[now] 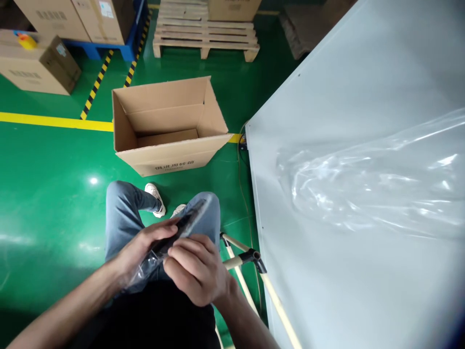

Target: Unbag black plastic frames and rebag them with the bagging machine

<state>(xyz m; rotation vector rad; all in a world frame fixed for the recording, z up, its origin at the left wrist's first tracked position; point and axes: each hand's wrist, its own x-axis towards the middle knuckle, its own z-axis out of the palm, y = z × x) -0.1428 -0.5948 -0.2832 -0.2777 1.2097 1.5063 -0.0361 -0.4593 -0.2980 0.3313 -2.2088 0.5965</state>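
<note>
Over my lap I hold a long, flat black item in a clear plastic bag; its exact kind cannot be made out. My left hand grips it from the left side, thumb on top. Curled fingers of my right hand close on its right edge, and what lies under them is hidden. Loose clear plastic hangs from the lower end, by my left wrist. The upper end of the item points away toward my right knee.
An open cardboard box stands on the green floor ahead of my feet. To the right is a grey panel surface with a clear plastic bag on it. A pipe frame stands by my right leg. Pallets and cartons lie farther back.
</note>
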